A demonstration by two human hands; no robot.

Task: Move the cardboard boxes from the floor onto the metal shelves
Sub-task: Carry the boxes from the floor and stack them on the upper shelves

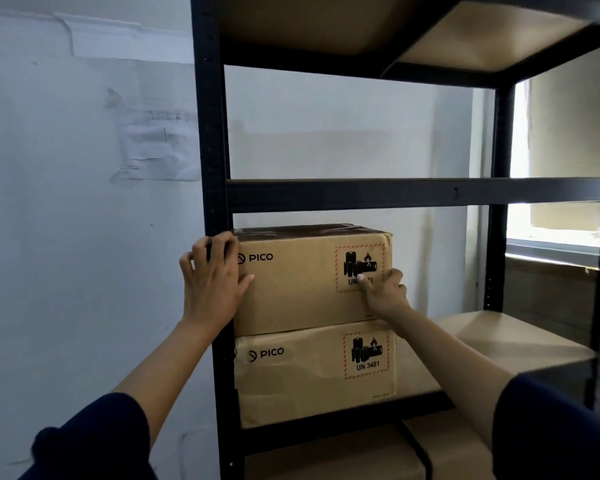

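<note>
Two brown PICO cardboard boxes are stacked at the left end of a middle shelf of the black metal shelving unit [210, 133]. The upper box [302, 282] sits squarely on the lower box [302, 382]; both show a red-bordered battery label. My left hand [212, 282] rests over the unit's left upright and the upper box's left front edge, its thumb on the box face. My right hand [385, 292] holds the upper box's right front corner, thumb pressed on the label and fingers curled round the side.
To the right of the stack the shelf board [499, 341] is bare. Another cardboard box [326, 459] with a black strap lies on the level below. The shelf above is a dark rail [395, 195]. A white wall with taped paper [156, 147] is left, a window [561, 220] right.
</note>
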